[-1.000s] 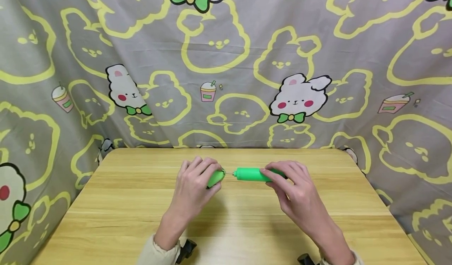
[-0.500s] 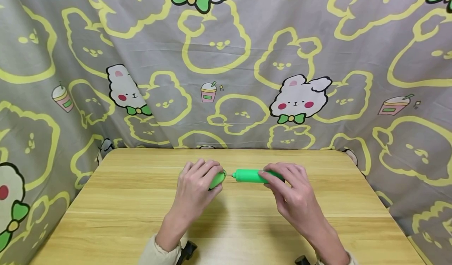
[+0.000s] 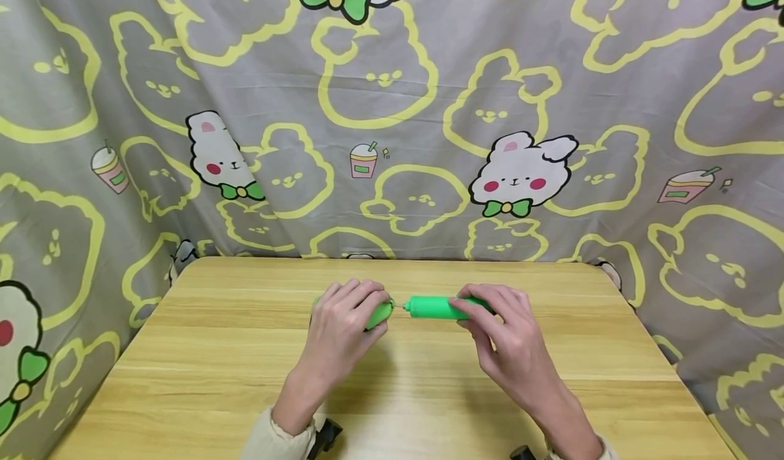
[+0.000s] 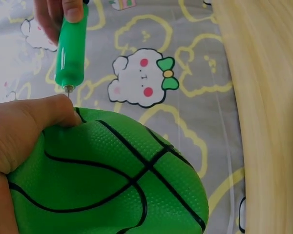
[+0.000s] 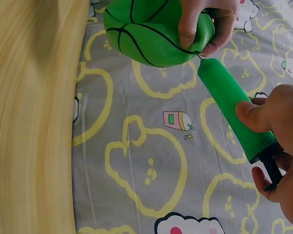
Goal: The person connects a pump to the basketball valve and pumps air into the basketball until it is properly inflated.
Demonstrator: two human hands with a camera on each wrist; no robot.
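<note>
My left hand [image 3: 344,324] grips a soft, dented green toy basketball [image 4: 112,165] with black lines. Its thumb and fingers pinch the ball around the spot where a thin metal needle [image 4: 69,91] meets it. That needle sticks out of the nozzle of a green hand pump [image 3: 431,307], which lies level and in line with the ball in the head view. My right hand [image 3: 511,331] holds the pump, thumb on the green barrel [image 5: 229,102] and other fingers near the black handle [image 5: 271,170]. In the head view, most of the ball is hidden behind my left hand.
Both hands are over a wooden table [image 3: 245,371]. A grey curtain [image 3: 392,106] with yellow outlines and rabbit prints hangs behind the table's far edge and along its sides. Black wrist mounts [image 3: 324,438] sit by the light sleeves.
My left hand and the ball have shifted slightly right, towards the pump. Less of the needle shows between the ball and the nozzle than a second ago.
</note>
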